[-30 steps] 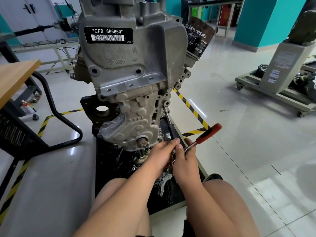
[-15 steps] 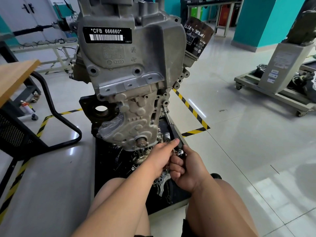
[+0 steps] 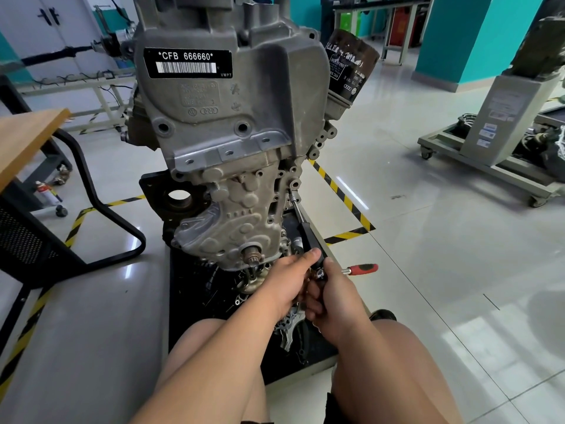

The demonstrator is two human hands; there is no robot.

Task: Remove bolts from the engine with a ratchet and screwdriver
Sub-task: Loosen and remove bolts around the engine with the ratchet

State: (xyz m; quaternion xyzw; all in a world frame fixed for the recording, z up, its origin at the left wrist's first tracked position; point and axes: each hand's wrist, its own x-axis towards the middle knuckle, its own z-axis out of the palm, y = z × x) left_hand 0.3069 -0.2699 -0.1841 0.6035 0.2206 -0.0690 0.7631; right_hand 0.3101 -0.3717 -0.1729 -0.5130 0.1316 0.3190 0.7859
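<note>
A grey engine (image 3: 232,142) stands upright on a black base tray (image 3: 189,316) in front of my knees. A black-handled screwdriver shaft (image 3: 304,229) slants from my hands up to a bolt (image 3: 293,194) on the engine's lower right edge. My left hand (image 3: 289,278) grips the lower end of that black handle, thumb along it. My right hand (image 3: 333,298) sits just right of it and grips the ratchet (image 3: 363,268). The ratchet's red handle sticks out to the right, and its head is hidden between my hands.
A black oil filter (image 3: 348,65) juts from the engine's upper right. Loose metal parts lie on the tray under my hands. To the left are a wooden table (image 3: 27,139) and a black chair frame (image 3: 101,209). Yellow-black floor tape (image 3: 342,203) and a wheeled stand (image 3: 489,148) are to the right.
The ratchet's red handle pointed up and right, then swung down out of sight under my right hand, and now points right. My left hand stayed on the black handle.
</note>
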